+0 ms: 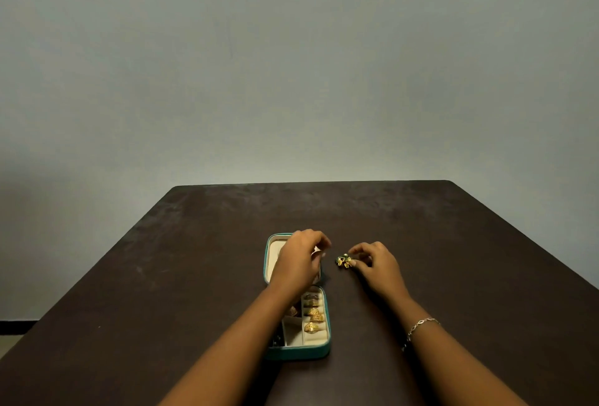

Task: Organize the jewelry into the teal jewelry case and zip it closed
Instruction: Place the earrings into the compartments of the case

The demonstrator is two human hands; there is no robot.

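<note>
Mid-loading the case [326,339]: my right hand [377,263] pinches a gold-green piece [343,260] beside it. My left hand [298,260] is curled over the lid [272,253], can't tell if it's holding anything. Next I'd guess a gentle drop into a free slot.

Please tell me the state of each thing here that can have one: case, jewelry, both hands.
case: open, lid lying flat.
rings: seated in the case's slots.
right hand: pinching the gold piece.
gold piece: outside the case, held at its edge.
left hand: above the lid, fingers curled; whether it holds anything is unclear.
bracelet: worn on the right wrist.
</note>
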